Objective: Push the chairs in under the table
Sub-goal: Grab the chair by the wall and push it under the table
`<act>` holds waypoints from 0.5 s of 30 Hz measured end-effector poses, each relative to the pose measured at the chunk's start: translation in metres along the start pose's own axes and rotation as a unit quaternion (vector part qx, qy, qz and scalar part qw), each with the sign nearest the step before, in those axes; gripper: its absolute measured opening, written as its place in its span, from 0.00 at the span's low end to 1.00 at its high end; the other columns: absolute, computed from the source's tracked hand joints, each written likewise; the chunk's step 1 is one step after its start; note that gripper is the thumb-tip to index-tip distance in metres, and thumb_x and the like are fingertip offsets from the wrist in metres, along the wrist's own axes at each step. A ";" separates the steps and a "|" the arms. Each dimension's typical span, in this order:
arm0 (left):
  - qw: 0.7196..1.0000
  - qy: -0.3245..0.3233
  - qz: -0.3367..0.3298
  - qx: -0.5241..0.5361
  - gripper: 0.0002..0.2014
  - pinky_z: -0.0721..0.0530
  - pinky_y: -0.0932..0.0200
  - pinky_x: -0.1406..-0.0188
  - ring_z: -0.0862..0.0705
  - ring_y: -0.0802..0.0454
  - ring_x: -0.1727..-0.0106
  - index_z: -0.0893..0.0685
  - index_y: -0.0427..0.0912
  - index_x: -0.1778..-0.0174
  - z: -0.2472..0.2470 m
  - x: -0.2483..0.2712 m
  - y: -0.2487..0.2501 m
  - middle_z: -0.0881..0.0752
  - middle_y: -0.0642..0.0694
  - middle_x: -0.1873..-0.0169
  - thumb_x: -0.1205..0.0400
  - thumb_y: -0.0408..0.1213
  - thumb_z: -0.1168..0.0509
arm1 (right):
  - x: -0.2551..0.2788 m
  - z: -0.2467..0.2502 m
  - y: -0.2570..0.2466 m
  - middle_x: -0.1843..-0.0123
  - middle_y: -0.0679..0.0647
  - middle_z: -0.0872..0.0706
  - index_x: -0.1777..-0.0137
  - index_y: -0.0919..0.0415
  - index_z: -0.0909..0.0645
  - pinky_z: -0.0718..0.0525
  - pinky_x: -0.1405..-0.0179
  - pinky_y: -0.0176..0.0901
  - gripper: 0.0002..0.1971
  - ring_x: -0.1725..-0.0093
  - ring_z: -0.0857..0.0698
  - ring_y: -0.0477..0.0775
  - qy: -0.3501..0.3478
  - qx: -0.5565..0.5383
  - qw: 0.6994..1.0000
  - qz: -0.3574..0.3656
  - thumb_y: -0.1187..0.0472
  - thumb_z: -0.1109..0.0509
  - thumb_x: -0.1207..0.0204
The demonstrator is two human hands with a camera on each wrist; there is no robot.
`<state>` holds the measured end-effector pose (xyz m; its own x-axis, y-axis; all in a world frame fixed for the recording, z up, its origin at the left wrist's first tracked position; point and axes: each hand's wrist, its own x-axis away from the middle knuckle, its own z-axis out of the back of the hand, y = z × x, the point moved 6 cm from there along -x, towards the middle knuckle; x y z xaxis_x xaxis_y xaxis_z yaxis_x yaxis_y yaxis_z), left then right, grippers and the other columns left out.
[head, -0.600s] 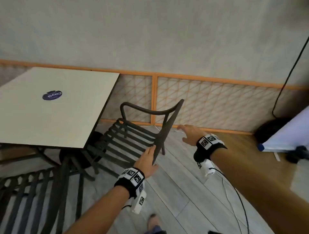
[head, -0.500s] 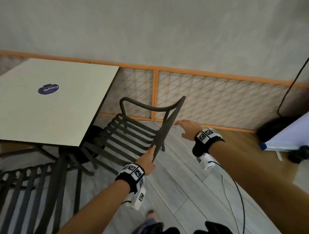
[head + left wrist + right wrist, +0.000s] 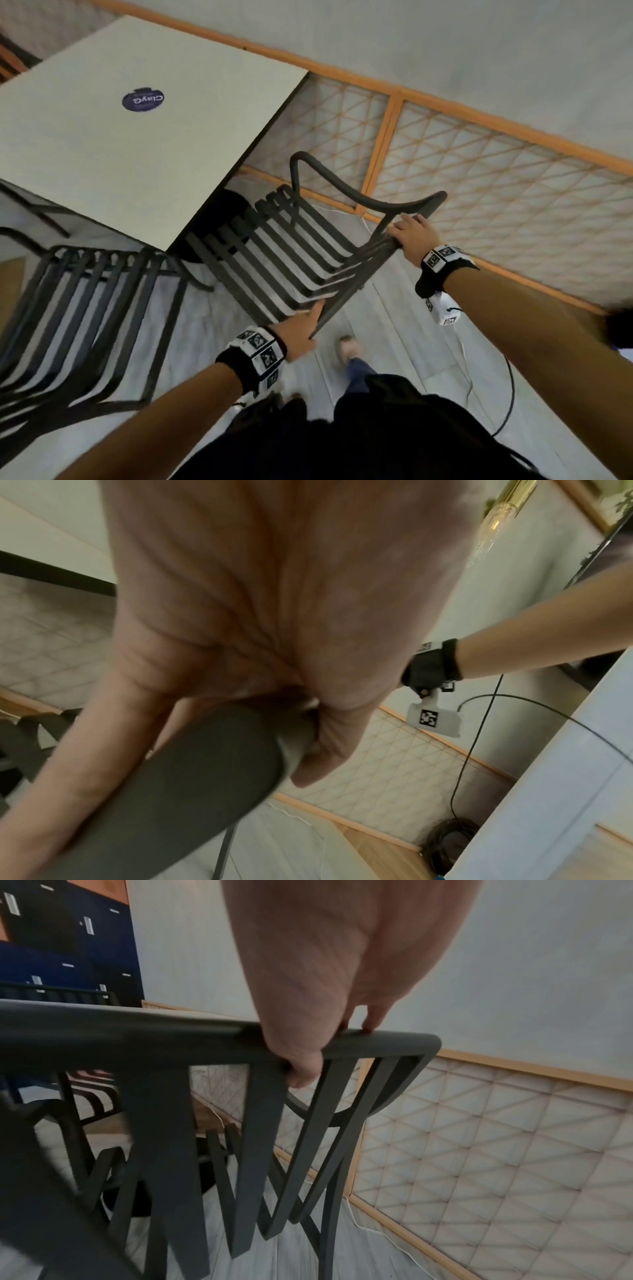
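Note:
A dark slatted chair (image 3: 291,246) stands by the corner of the cream table (image 3: 120,144), its seat front at the table's edge. My left hand (image 3: 305,330) grips the near end of the chair's top rail (image 3: 205,764), thumb lying along it. My right hand (image 3: 409,231) holds the far end of the same rail (image 3: 137,1039), fingers over the top and thumb curled underneath. A second slatted chair (image 3: 78,308) stands at the lower left, its seat partly under the table.
An orange-framed lattice wall panel (image 3: 496,192) runs close behind the chair. A black cable (image 3: 507,394) trails across the grey floor at my right. The table's dark round base (image 3: 226,212) sits under the table. My foot (image 3: 349,349) is just behind the chair.
My right hand, which hovered free beside the chair, has come onto the far end of the top rail. The left hand kept its hold. The head view has tipped downward.

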<state>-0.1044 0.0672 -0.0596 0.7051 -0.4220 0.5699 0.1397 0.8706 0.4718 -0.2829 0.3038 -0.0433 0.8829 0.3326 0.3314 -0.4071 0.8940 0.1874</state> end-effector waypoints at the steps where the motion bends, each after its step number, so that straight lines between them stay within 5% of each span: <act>1: 1.000 0.003 0.003 0.012 0.43 0.34 0.49 0.22 0.28 0.37 0.26 0.61 0.45 0.17 0.001 -0.001 0.000 0.28 0.33 0.26 0.21 0.40 0.38 | -0.010 0.001 0.006 0.27 0.54 0.22 0.32 0.49 0.25 0.46 0.18 0.66 0.22 0.21 0.33 0.60 -0.008 0.010 1.000 0.017 0.68 0.35 0.24; 3: 0.999 0.004 0.013 0.043 0.41 0.31 0.56 0.27 0.25 0.42 0.28 0.58 0.46 0.17 0.002 0.000 0.006 0.27 0.35 0.26 0.20 0.37 0.39 | -0.027 0.003 0.014 0.35 0.52 0.15 0.38 0.47 0.20 0.45 0.19 0.67 0.19 0.29 0.24 0.58 -0.044 0.047 0.996 0.065 0.68 0.36 0.24; 6: 0.997 -0.008 0.037 0.069 0.39 0.27 0.63 0.51 0.18 0.47 0.49 0.57 0.48 0.17 0.006 -0.004 0.021 0.18 0.35 0.38 0.20 0.31 0.42 | -0.044 0.004 0.028 0.42 0.52 0.12 0.44 0.48 0.17 0.30 0.27 0.63 0.16 0.36 0.18 0.58 -0.063 0.083 0.988 0.114 0.67 0.37 0.24; 9: 0.994 0.012 0.058 0.096 0.39 0.23 0.60 0.49 0.16 0.43 0.43 0.57 0.50 0.17 0.014 -0.024 0.030 0.20 0.37 0.35 0.20 0.31 0.44 | -0.066 0.012 0.044 0.45 0.52 0.12 0.45 0.48 0.17 0.26 0.36 0.57 0.15 0.39 0.17 0.58 -0.047 0.106 0.984 0.138 0.67 0.38 0.23; 15: 0.986 0.048 0.098 0.125 0.38 0.15 0.48 0.43 0.15 0.41 0.44 0.54 0.59 0.19 0.044 -0.063 0.024 0.19 0.40 0.34 0.21 0.33 0.44 | -0.130 0.030 0.062 0.44 0.51 0.12 0.44 0.48 0.16 0.29 0.35 0.60 0.16 0.39 0.18 0.58 -0.058 0.109 0.976 0.178 0.67 0.38 0.22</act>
<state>-0.1757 0.1035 -0.0545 0.7660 -0.2157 0.6055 -0.1727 0.8383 0.5171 -0.4296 0.3068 -0.0474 0.6484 0.5629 0.5125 -0.7352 0.6378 0.2295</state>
